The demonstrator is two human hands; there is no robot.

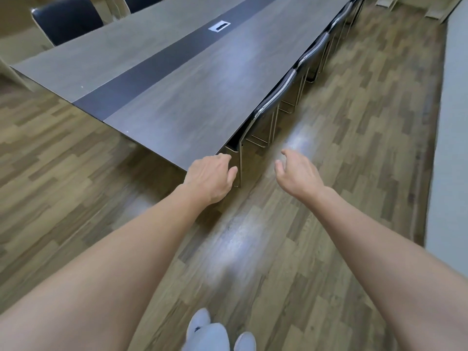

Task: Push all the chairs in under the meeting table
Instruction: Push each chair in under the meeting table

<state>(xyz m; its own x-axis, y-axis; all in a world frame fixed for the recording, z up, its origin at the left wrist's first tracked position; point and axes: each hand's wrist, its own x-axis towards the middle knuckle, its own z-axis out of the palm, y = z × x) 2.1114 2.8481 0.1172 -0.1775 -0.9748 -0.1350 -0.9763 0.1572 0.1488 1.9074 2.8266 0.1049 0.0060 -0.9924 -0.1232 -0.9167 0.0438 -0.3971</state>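
A long grey meeting table (177,102) with a dark centre strip runs away from me. Along its right edge several black chairs with chrome frames are tucked under it; the nearest chair (268,107) has its back against the table edge. On the far left side a black chair (68,22) stands pulled out from the table, and another dark chair back (141,2) shows at the top. My left hand (211,177) hovers at the table's near right corner, fingers curled, holding nothing. My right hand (296,173) is over the floor, fingers spread, empty.
A white cable port (219,26) sits in the table's centre strip. Wood-pattern floor (342,160) forms an aisle between the chairs and a pale wall (453,148) on the right. My feet in light shoes (217,333) are at the bottom edge.
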